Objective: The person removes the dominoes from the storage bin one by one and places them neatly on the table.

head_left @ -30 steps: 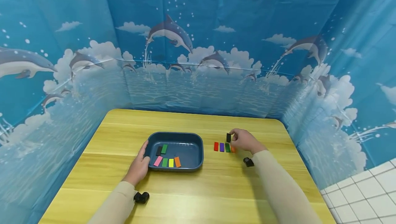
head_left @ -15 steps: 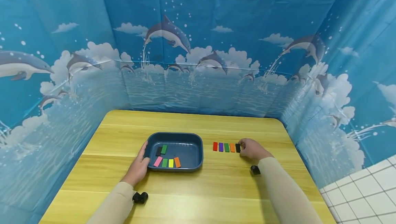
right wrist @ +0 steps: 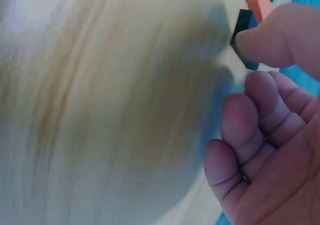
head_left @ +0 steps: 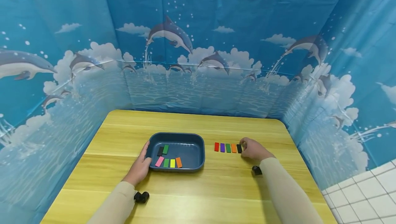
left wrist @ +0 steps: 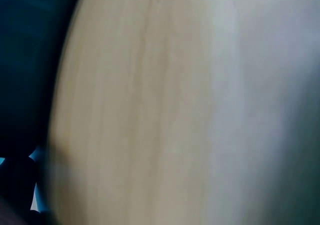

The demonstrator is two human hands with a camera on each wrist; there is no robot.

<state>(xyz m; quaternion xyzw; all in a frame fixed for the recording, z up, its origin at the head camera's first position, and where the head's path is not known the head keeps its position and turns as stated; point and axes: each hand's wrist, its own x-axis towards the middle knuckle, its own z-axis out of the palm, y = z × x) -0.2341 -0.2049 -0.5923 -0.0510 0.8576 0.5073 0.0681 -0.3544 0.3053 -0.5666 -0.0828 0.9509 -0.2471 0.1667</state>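
My right hand (head_left: 254,149) pinches a small flat black block (head_left: 239,148) between thumb and fingers at the right end of a row on the table. In the right wrist view the thumb lies against this black block (right wrist: 244,22), the other fingers curled below. To its left, side by side, are an orange block (head_left: 233,148), a green block (head_left: 228,148), a purple block (head_left: 222,147) and a red block (head_left: 216,147). My left hand (head_left: 140,166) rests against the left end of a dark blue tray (head_left: 193,170), fingers extended along its side, thumb at the rim.
Inside the tray lie several more blocks, among them a pink block (head_left: 159,161), a yellow block (head_left: 172,163) and an orange one (head_left: 178,162). The wooden table (head_left: 198,200) has rounded far corners, and a blue dolphin-print curtain (head_left: 198,89) surrounds it.
My right hand has brought the black block from above the row down to its right end, beside the orange block. It has barely moved over the last half second. The left hand stays at the tray.
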